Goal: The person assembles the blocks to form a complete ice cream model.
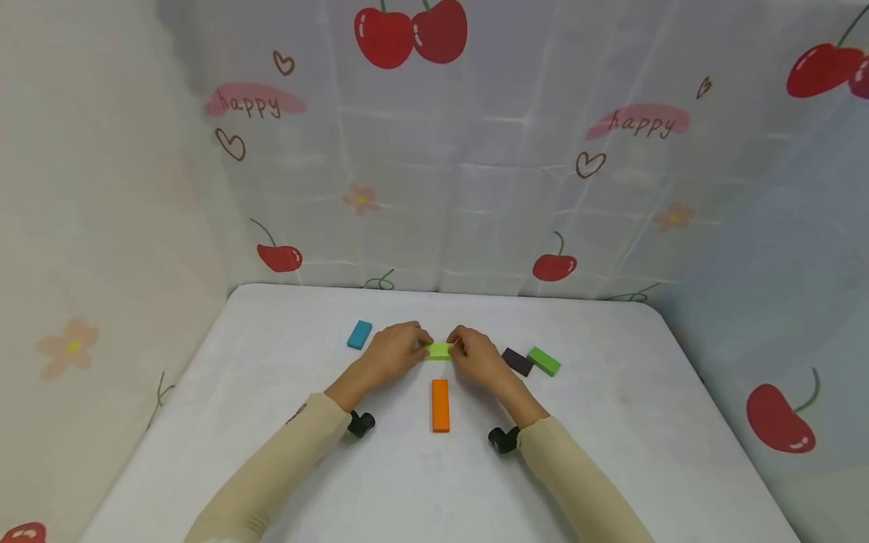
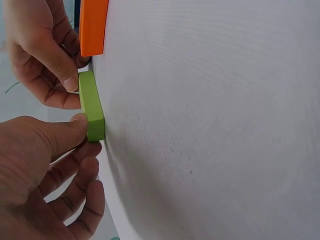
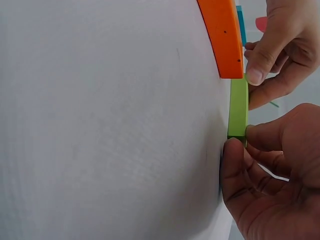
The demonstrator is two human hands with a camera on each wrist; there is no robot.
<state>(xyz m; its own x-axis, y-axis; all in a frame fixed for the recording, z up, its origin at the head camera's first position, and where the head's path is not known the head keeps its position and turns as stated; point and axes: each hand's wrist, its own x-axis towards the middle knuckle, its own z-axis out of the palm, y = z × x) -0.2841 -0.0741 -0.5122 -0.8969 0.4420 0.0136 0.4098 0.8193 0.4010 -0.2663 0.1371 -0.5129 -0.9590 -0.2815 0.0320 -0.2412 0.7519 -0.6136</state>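
A light green block (image 1: 438, 351) lies on the white table between both hands. Its left end is pinched by the thumb and fingers of my left hand (image 1: 397, 351). On the other end, my right hand (image 1: 478, 360) grips with thumb and fingertips. In the left wrist view the green block (image 2: 91, 105) shows its long side, with the left thumb pressed on the near end. The right wrist view has the same block (image 3: 238, 107) just beyond the orange block (image 3: 222, 37). Closer to the body than the hands, that orange block (image 1: 440, 406) points lengthwise toward me.
A blue block (image 1: 359, 334) lies left of the left hand. Right of the right hand, a dark purple block (image 1: 518, 362) touches or nearly touches another green block (image 1: 544, 361). A cherry-printed curtain (image 1: 475, 226) hangs behind the table (image 1: 611, 467).
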